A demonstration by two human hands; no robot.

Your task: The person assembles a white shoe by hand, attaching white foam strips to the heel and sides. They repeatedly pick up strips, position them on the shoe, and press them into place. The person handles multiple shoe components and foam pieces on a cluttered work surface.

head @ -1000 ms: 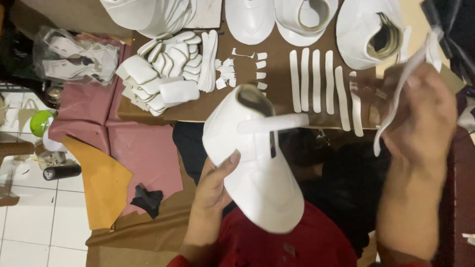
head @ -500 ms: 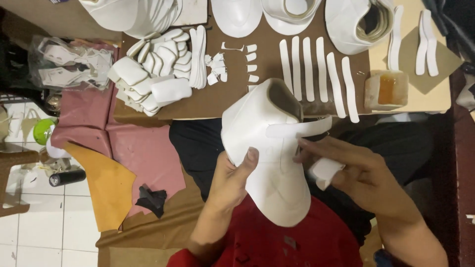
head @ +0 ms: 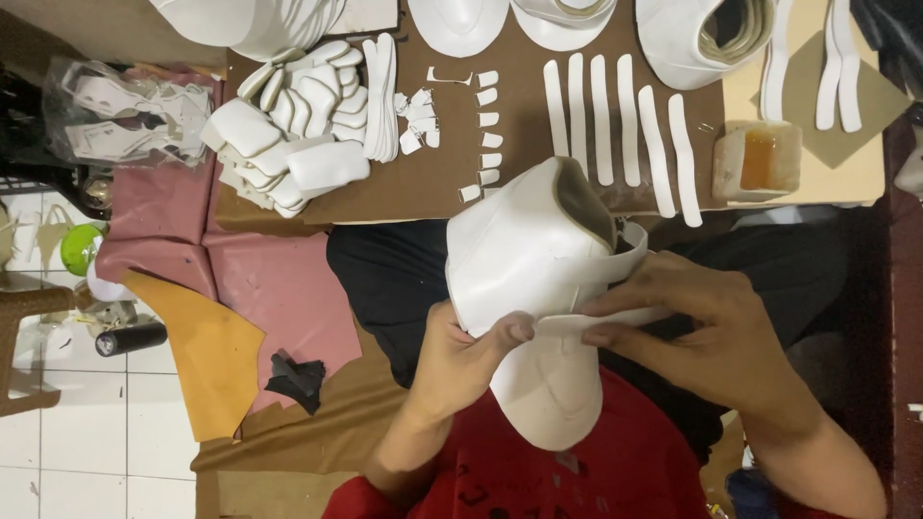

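Observation:
A white shoe upper (head: 524,259) on a last sits over my lap, toe toward me. My left hand (head: 466,356) grips its left side, thumb pressed on top. A white strap (head: 615,274) wraps across the upper. My right hand (head: 692,327) presses that strap down with its fingertips on the upper's right side. Several loose white strips (head: 615,125) lie in a row on the brown board (head: 433,183) just beyond the shoe.
Piled white cut pieces (head: 298,125) lie at the board's left, more white uppers (head: 702,38) along the far edge. A small tub of amber glue (head: 760,159) stands at right. Pink and tan leather sheets (head: 221,317) lie on the floor at left, beside a black can (head: 130,338).
My right hand came down from the upper right, where it held up a strap, to the shoe. The strap now lies across the upper. The shoe has shifted a little to the right.

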